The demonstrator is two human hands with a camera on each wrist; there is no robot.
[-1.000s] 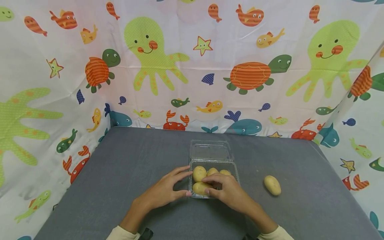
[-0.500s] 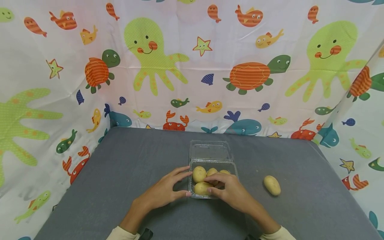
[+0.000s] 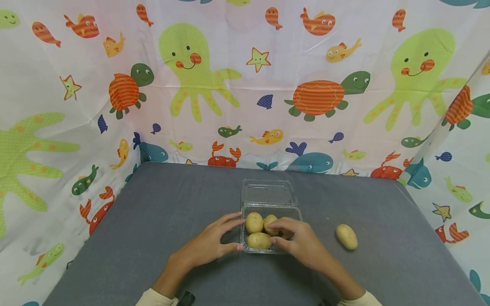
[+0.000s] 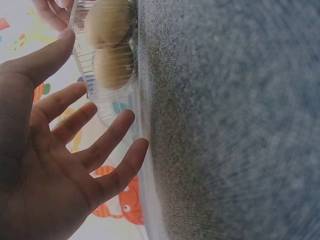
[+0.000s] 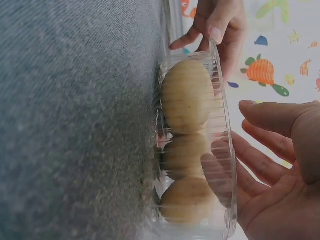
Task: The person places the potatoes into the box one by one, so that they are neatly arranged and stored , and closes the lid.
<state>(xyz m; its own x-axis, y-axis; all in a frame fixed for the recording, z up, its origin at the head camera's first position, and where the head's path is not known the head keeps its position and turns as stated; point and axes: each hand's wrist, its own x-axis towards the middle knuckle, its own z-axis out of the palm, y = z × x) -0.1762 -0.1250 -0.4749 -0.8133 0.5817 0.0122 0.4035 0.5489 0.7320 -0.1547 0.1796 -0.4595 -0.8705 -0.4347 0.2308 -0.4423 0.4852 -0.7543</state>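
A hinged clear plastic container [image 3: 245,250] lies on the grey table with its lid [image 3: 268,192] folded back. Several potatoes sit inside: one potato [image 3: 254,223] at the back left, another [image 3: 259,241] lying sideways along the front, and a third [image 3: 269,224] partly behind my right fingers. My left hand [image 3: 208,242] rests at the container's left rim, thumb and fingers spread. Over the right half is my right hand [image 3: 306,246]; in the right wrist view its fingers [image 5: 217,175] reach inside among the potatoes, while the thumb stands apart above the rim. That hand hides the container's right part.
A loose potato [image 3: 346,237] lies on the table [image 3: 172,199] to the right of the container. Behind and at both sides hangs a white curtain [image 3: 237,106] printed with sea animals.
My right hand has shifted slightly to the right over the container, uncovering more of the front potato. The left hand has stayed in place.
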